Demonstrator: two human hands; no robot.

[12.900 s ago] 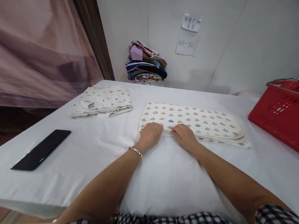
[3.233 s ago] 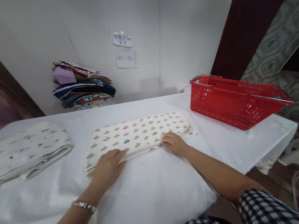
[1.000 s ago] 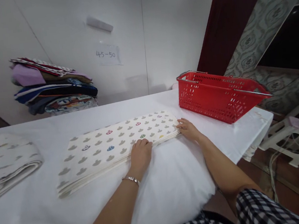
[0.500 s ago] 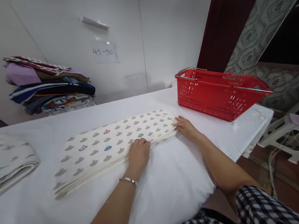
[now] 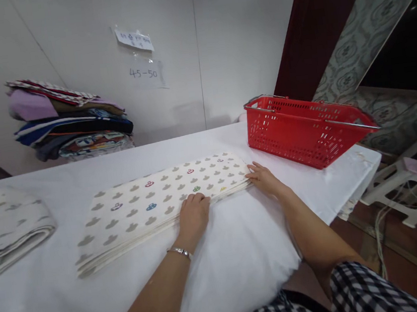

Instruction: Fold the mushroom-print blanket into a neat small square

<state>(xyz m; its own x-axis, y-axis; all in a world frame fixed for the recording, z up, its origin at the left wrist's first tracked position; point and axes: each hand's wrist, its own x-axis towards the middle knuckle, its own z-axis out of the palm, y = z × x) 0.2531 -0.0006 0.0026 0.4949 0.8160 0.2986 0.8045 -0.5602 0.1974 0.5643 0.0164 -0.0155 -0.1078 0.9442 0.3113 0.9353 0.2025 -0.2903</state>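
A long folded cloth, off-white with grey mushroom-like shapes and a few coloured ones, lies flat on the table in several layers. My left hand rests at the middle of its front edge, fingers curled over the top layer; the thumb is out of sight. At the cloth's right end is my right hand, its fingers slightly spread and touching the corner. On the far left lies another folded cloth, also off-white with grey shapes, partly cut off by the picture's edge.
A red plastic basket with metal handles stands at the table's back right. Stacked folded fabrics sit by the wall behind. The white-covered table ends at the right, near a white stool with cables. Paper notes hang on the wall.
The fingers of my right hand have spread a little at the cloth's corner. My left hand and the cloth look nearly still.
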